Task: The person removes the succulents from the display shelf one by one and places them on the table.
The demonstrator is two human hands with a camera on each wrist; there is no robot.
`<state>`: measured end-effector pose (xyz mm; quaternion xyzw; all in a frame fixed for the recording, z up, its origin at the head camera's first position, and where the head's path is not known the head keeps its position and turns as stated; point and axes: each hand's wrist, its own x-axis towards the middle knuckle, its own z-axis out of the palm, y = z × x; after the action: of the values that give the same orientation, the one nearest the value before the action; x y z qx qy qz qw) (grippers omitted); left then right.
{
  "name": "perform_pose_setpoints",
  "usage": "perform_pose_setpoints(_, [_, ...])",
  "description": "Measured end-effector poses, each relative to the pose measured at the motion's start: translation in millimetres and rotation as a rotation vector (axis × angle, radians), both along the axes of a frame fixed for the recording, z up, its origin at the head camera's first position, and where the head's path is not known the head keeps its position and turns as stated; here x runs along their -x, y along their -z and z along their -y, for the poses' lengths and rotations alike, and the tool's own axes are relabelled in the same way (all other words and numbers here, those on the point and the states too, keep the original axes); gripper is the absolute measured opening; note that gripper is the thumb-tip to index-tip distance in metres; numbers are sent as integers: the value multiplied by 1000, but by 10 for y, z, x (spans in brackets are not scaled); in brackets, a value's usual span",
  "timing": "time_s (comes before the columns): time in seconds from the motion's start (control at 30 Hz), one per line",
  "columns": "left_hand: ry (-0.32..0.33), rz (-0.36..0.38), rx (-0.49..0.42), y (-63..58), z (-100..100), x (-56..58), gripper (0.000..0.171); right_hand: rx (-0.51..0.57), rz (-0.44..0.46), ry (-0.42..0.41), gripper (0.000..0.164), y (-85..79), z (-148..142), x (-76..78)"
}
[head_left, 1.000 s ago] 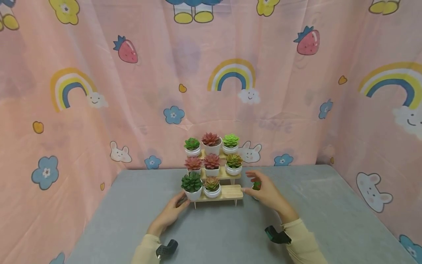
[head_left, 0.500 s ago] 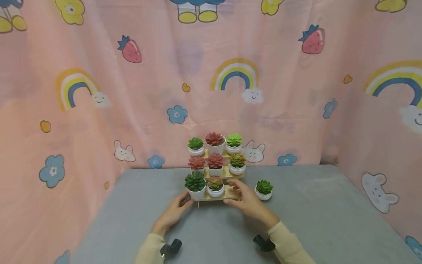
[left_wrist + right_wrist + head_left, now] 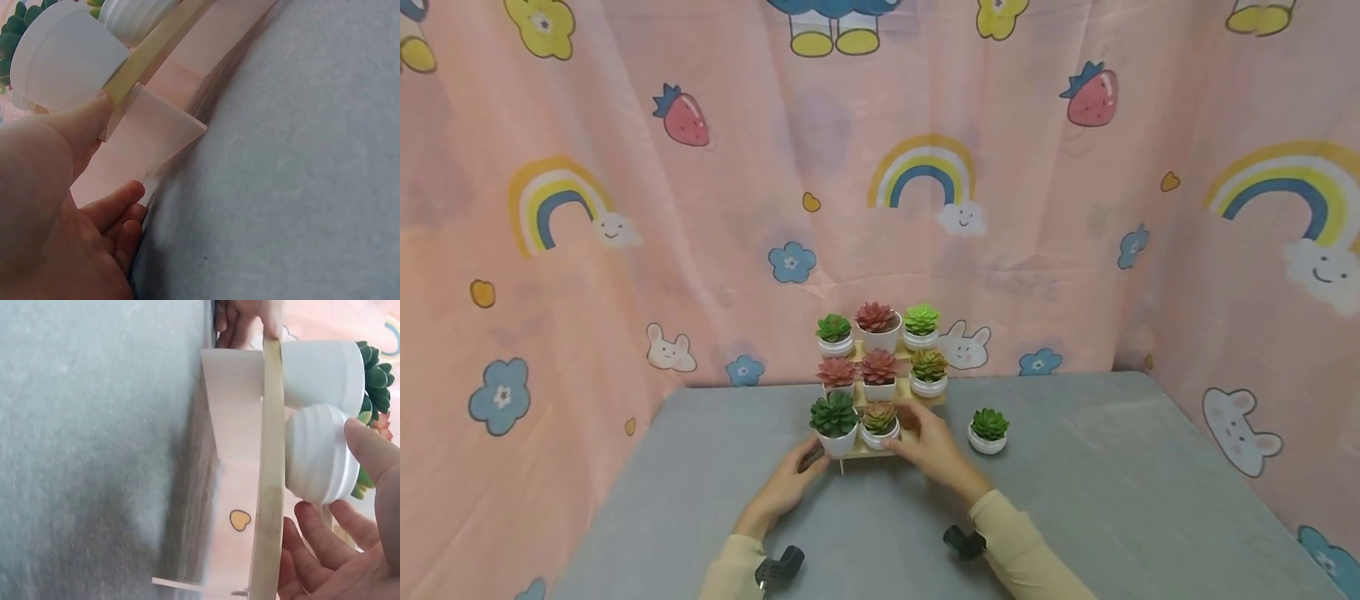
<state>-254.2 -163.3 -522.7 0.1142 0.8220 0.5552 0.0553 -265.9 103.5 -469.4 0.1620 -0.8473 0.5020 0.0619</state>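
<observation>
A tiered wooden plant stand (image 3: pixel 863 454) holds several small potted succulents. On its lowest tier sit a dark green succulent (image 3: pixel 832 412) in a white pot and, to its right, an orange-brown succulent (image 3: pixel 880 417) in a ribbed white pot (image 3: pixel 319 453). My right hand (image 3: pixel 934 446) pinches this ribbed pot, thumb at the front and fingers at the far side. My left hand (image 3: pixel 786 483) holds the left end of the lowest board, its thumb (image 3: pixel 84 122) against the board's edge; its lower fingers curl near the clear leg (image 3: pixel 150 125). Its index finger is mostly hidden.
A green succulent (image 3: pixel 988 429) in a white pot stands alone on the grey table (image 3: pixel 1090 483), right of the stand. Behind hangs a pink printed curtain (image 3: pixel 737 250). Upper tiers carry red, green and yellow-green succulents, including a bright green one (image 3: pixel 921 321).
My right hand has moved left from beside the lone green succulent, over the lowest tier, and now grips the orange-brown succulent's pot. My left hand keeps its place at the stand.
</observation>
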Motion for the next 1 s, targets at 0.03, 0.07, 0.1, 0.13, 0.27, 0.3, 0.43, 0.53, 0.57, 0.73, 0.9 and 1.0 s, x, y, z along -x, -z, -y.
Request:
perform_pose_setpoints(0.03, [-1,2,-2,1,1,-5,63,-6,-2,7,54,6,11,-3])
perform_pose_setpoints(0.07, [-3,4,-3,0,1,-10,63,-10,-1,12,55,11,21,-6])
perform_pose_setpoints(0.1, [-4,6,-6,-1,2,-12,62,-16,2,14,55,17,31,-6])
perform_pose_setpoints(0.13, [-4,7,-8,0,3,-13,62,-20,3,15,56,26,40,-6])
perform_pose_setpoints(0.27, [-6,9,-1,7,14,-21,62,-54,18,29,60,54,85,-10])
perform_pose_setpoints(0.3, [-9,11,1,10,16,-22,62,-58,21,33,62,59,96,-11])
perform_pose_setpoints(0.43, [-14,9,6,10,20,-27,63,-81,10,40,65,57,133,-21])
perform_pose_setpoints(0.53, [-10,4,8,6,17,-25,63,-72,-4,18,64,42,142,-25])
perform_pose_setpoints(0.57, [-8,5,8,5,16,-25,63,-62,-6,8,64,34,142,-26])
perform_pose_setpoints(0.73, [-8,-4,14,-3,7,-28,62,-36,-41,-15,63,16,88,-40])
perform_pose_setpoints(0.9, [-9,2,16,15,-2,-24,63,10,-2,-35,63,-16,-56,-105])
perform_pose_setpoints(1.0, [-14,4,16,3,-7,-31,64,30,31,-34,63,-66,-164,-176])
